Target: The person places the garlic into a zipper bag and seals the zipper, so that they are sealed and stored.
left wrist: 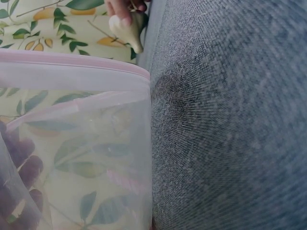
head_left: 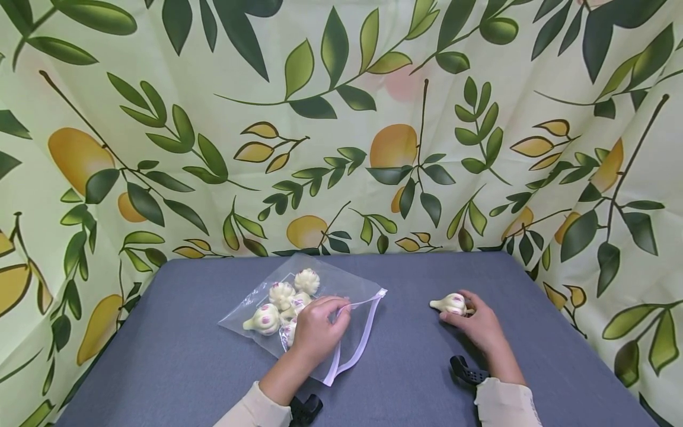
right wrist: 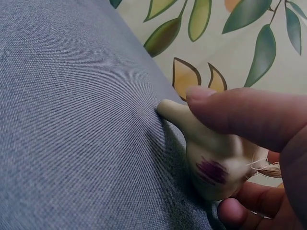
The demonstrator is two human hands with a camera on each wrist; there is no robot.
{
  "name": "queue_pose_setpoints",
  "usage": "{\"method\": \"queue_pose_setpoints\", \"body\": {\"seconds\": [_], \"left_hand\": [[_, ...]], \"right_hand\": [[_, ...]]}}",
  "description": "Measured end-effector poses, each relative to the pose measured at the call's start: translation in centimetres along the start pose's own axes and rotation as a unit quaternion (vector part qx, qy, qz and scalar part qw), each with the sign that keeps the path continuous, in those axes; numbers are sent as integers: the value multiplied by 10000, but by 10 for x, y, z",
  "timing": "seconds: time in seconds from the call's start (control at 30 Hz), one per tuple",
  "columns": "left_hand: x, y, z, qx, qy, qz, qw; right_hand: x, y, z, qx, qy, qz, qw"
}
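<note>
My left hand pinches the rim of a clear zip bag that lies on the table with its white zip edge toward the right. Several garlic bulbs, white with purple marks, are inside the bag, some partly hidden behind the left hand. Farther right, my right hand holds a single garlic bulb between thumb and fingers, its stem pointing left. In the right wrist view the purple patch and dry roots of this bulb show, low over the cloth. The left wrist view has the bag's pinkish zip strip up close.
A grey-blue cloth covers the table. Behind it and along both sides hangs a pale curtain printed with leaves and orange fruit. Black wrist straps sit at both cuffs.
</note>
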State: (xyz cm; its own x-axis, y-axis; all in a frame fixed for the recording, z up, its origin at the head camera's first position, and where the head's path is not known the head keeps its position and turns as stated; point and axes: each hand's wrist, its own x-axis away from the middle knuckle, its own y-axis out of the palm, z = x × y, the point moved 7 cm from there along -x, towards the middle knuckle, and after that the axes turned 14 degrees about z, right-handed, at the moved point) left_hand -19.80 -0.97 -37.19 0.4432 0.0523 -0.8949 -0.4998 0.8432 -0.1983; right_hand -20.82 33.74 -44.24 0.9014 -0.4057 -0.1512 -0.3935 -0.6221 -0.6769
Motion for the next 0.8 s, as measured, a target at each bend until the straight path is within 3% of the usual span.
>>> {"method": "queue_pose_setpoints", "body": {"seconds": [0.47,0.8], "left_hand": [[-1,-1,1,1,-16,-4,10000],[-1,-1,0,-27,-125,-90,9999]], "right_hand": [[-1,-3,-2,143,129,267,9995],[-4,-2,-8,-93,-170,554,9983]]}}
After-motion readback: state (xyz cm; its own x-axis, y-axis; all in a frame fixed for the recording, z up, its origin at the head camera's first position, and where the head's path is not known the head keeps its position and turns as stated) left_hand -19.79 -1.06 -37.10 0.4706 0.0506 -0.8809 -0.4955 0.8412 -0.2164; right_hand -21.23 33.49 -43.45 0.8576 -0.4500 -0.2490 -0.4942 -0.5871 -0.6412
